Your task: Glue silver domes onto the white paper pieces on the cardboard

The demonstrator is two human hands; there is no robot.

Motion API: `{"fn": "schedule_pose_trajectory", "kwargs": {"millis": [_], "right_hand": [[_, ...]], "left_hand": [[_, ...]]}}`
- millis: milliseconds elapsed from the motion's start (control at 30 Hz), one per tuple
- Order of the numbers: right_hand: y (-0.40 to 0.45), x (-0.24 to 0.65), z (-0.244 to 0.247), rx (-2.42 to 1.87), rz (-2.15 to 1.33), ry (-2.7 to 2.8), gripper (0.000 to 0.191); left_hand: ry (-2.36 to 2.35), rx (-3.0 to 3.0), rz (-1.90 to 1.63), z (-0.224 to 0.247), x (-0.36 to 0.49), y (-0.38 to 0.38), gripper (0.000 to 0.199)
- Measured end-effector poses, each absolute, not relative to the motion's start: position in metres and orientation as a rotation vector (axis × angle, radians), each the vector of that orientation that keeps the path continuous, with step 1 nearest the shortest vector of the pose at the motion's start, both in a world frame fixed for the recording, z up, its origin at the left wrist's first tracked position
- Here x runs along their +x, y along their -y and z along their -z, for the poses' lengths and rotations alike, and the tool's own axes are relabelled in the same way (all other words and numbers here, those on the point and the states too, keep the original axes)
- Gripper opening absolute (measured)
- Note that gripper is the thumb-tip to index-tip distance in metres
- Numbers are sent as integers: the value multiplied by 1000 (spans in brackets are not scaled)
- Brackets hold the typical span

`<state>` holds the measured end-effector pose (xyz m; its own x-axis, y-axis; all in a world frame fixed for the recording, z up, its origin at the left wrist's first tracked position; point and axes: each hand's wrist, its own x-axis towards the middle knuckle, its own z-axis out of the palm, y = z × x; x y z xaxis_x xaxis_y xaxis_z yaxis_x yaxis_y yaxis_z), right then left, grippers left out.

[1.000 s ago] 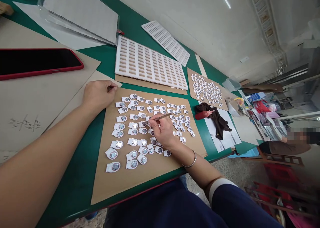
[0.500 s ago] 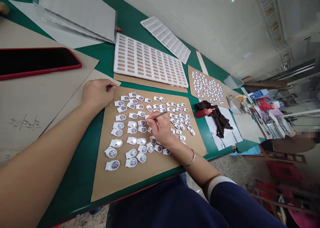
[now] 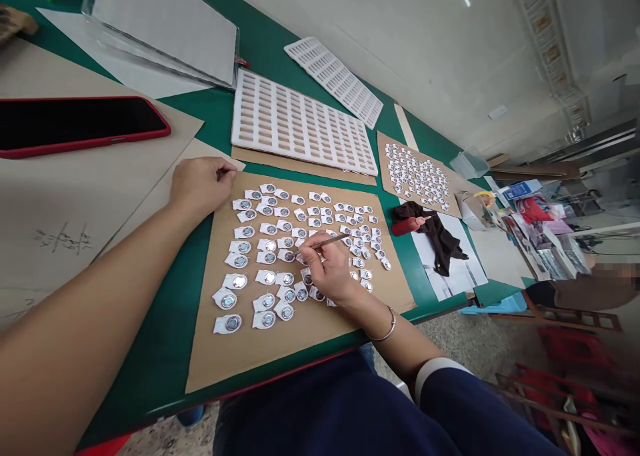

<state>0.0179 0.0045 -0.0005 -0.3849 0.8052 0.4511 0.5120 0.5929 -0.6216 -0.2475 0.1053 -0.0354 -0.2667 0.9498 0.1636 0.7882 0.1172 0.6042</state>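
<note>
A brown cardboard sheet (image 3: 215,369) lies on the green table, bearing many small white tags with round silvery pieces (image 3: 233,323). My right hand (image 3: 327,266) is closed round a thin pointed tool (image 3: 327,241), whose tip is over the tags near the middle of the sheet. My left hand (image 3: 203,186) rests at the sheet's upper left corner with its fingers curled together; whether they pinch anything is hidden.
Beyond the sheet lie two white slotted trays (image 3: 300,123) (image 3: 335,76). A red-framed phone (image 3: 85,124) is at left. Further right are a second sheet of tags (image 3: 417,176), a red bottle (image 3: 407,226), a dark cloth (image 3: 445,243) and a person (image 3: 580,291).
My right hand and the tool have shifted slightly to the right and down across the tags. My left hand keeps its place at the sheet's corner. The view has shifted slightly.
</note>
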Motion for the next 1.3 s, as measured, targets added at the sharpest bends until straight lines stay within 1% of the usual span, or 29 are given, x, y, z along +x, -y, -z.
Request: {"fn": "schedule_pose_trajectory", "kwargs": {"millis": [267, 533, 733, 867, 1033, 1300], "right_hand": [[-8, 16, 3, -898, -296, 2109, 10], [-7, 11, 15, -803, -360, 2060, 10], [-8, 17, 1, -924, -482, 2041, 11], [-9, 22, -6, -1016, -409, 1962, 10], [-9, 24, 1, -1052, -368, 1955, 8], [-9, 22, 9, -1075, -367, 1992, 12]], "left_hand": [[-2132, 1721, -855, 32, -246, -104, 29], [-2122, 1714, -827, 29, -245, -102, 30], [-2069, 1732, -789, 20, -246, -96, 29], [-2027, 1737, -812, 16, -246, -91, 31], [-2017, 1701, -842, 16, -244, -90, 32], [-2014, 1676, -904, 21, -247, -92, 31]]}}
